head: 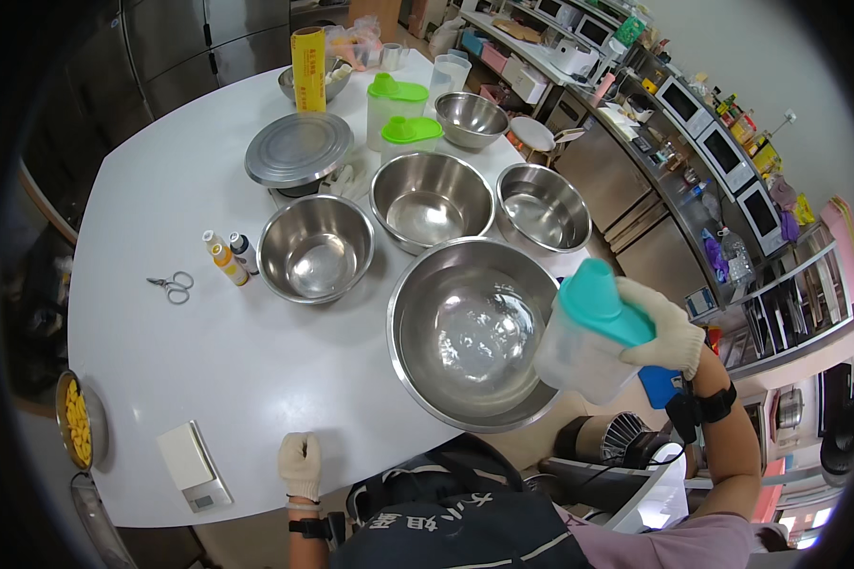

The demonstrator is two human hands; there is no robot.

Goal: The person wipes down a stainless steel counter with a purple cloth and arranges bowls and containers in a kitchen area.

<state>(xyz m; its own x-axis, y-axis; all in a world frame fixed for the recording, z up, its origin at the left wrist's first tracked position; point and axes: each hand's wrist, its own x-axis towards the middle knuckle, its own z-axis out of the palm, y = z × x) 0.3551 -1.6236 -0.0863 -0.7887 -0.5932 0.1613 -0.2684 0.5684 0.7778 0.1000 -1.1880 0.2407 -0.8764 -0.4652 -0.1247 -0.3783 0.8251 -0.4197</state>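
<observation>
My right hand (658,323), in a knitted glove, grips a translucent plastic container (576,355) with a teal spouted lid (599,302). It is held at the right rim of a large steel bowl (427,405), partly covering that rim. Clear liquid (480,341), rippled and full of reflections, lies in the bowl. On the table's front edge rests my gloved left hand (300,459), curled into a fist with nothing seen in it. Beyond the large bowl stand three smaller steel bowls: one at left (317,249), one in the middle (433,195) and one at right (544,206).
Scissors (174,286), small bottles (229,263) and a kitchen scale (196,466) lie on the left of the white table (256,370). Farther back are a lidded pot (299,149), green-lidded containers (398,107) and a yellow box (309,71). Yellow pieces fill a bowl (98,427) at far left.
</observation>
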